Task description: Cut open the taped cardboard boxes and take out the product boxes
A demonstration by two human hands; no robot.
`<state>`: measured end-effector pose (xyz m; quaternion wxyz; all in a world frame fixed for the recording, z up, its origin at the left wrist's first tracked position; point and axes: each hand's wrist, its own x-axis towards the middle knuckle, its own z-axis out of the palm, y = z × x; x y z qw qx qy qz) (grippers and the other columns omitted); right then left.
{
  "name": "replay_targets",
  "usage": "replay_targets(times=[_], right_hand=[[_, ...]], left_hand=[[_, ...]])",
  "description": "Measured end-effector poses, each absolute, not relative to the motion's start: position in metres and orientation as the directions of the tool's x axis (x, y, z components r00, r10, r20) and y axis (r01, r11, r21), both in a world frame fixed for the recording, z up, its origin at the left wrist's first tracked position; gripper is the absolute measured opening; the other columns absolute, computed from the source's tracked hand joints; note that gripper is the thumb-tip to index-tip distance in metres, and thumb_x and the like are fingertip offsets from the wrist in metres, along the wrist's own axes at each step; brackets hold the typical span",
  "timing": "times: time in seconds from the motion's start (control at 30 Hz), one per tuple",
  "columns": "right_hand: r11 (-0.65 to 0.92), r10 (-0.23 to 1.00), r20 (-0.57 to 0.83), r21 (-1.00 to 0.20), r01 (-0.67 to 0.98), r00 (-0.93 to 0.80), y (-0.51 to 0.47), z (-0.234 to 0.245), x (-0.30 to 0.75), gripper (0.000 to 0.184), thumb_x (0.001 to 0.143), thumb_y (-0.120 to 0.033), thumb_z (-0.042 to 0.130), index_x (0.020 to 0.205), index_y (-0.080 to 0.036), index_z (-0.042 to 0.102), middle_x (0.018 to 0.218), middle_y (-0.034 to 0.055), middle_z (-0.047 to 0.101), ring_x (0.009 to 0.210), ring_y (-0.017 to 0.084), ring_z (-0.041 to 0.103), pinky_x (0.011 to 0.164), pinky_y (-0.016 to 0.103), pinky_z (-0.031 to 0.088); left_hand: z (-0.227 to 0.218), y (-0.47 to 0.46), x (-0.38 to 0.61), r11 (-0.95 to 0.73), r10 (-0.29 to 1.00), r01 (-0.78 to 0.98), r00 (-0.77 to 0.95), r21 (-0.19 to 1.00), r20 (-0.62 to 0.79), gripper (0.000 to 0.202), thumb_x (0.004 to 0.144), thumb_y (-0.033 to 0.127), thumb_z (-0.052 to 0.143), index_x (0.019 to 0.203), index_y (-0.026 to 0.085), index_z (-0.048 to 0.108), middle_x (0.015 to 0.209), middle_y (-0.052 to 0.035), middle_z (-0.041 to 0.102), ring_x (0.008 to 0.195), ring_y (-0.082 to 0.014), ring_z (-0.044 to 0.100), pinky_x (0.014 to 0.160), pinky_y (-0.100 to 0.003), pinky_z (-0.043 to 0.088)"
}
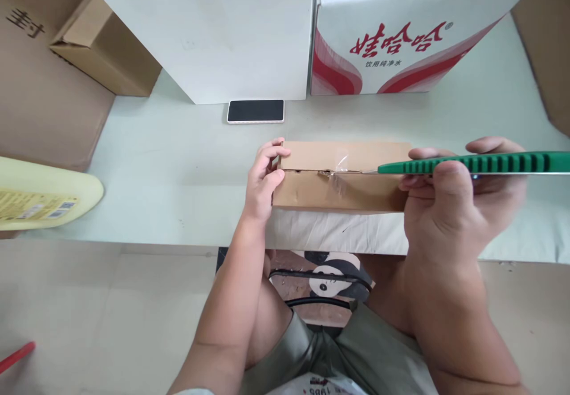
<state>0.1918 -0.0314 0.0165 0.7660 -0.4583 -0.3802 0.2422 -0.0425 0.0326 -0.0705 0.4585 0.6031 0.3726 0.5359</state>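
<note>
A small brown cardboard box (307, 190) rests at the table's near edge, its top seam running left to right. Clear tape (342, 160) crosses the middle of that seam, and the cardboard there looks torn. My left hand (263, 178) grips the box's left end, thumb on top. In my right hand (458, 199) is a knife (490, 163) with a green ribbed handle, held level above the box's right part. Its thin blade points left along the seam near the tape. Whether the blade is inside the gap cannot be made out.
Behind the box lies a phone (255, 111), in front of a large white box (249, 44). A red and white carton (401, 44) stands to its right. Brown cardboard boxes (107, 50) and a pale yellow bottle (48, 190) are at the left.
</note>
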Motion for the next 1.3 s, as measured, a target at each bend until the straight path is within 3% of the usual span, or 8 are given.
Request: replay_targets(times=[0.6,0.87,1.03,1.17,1.3], right_hand=[[0.502,0.697,0.372,-0.863,-0.047,0.613,-0.0291,0.0136,0.1903,0.048,0.074,-0.043,0.091,0.095,-0.024,0.053,0.072,-0.0077,0.075,0.070,0.015,0.076,0.043,0.019,0.050],[0.498,0.704,0.382,-0.866,-0.034,0.599,-0.0302,0.0136,0.1918,0.045,0.077,-0.041,0.090,0.095,-0.023,0.053,0.072,-0.0066,0.075,0.064,0.013,0.073,0.044,0.018,0.049],[0.456,0.719,0.354,-0.890,-0.020,0.598,-0.0295,0.0132,0.1920,0.048,0.075,-0.046,0.090,0.094,-0.024,0.052,0.074,-0.0068,0.076,0.049,0.010,0.062,0.043,0.021,0.047],[0.448,0.707,0.337,-0.894,-0.025,0.621,-0.0265,0.0133,0.1927,0.053,0.070,-0.051,0.093,0.091,-0.024,0.051,0.067,-0.0090,0.071,0.047,0.011,0.061,0.042,0.021,0.045],[0.449,0.709,0.324,-0.892,-0.047,0.627,-0.0259,0.0145,0.1935,0.054,0.070,-0.051,0.093,0.091,-0.023,0.051,0.068,-0.0047,0.072,0.049,0.011,0.061,0.042,0.021,0.043]], left_hand=[[-0.0714,0.0332,-0.0425,-0.292,0.941,-0.046,0.166,0.955,0.295,0.039,0.087,0.056,0.065,0.117,0.030,0.067,0.150,-0.0079,0.055,0.144,-0.0339,0.053,0.112,-0.046,0.052],[-0.0709,0.0328,-0.0419,-0.277,0.947,-0.055,0.153,0.959,0.283,0.037,0.086,0.052,0.066,0.115,0.029,0.068,0.150,-0.0086,0.056,0.144,-0.0333,0.053,0.110,-0.044,0.053],[-0.0714,0.0332,-0.0432,-0.289,0.943,-0.030,0.165,0.957,0.290,0.037,0.088,0.052,0.064,0.116,0.029,0.066,0.151,-0.0081,0.055,0.144,-0.0334,0.054,0.111,-0.045,0.053],[-0.0720,0.0335,-0.0432,-0.298,0.941,-0.023,0.163,0.954,0.297,0.036,0.088,0.054,0.064,0.115,0.030,0.066,0.150,-0.0078,0.056,0.144,-0.0342,0.054,0.111,-0.047,0.053],[-0.0718,0.0331,-0.0427,-0.300,0.942,-0.027,0.148,0.954,0.300,0.038,0.088,0.055,0.065,0.115,0.029,0.067,0.150,-0.0083,0.057,0.143,-0.0342,0.055,0.110,-0.047,0.054]])
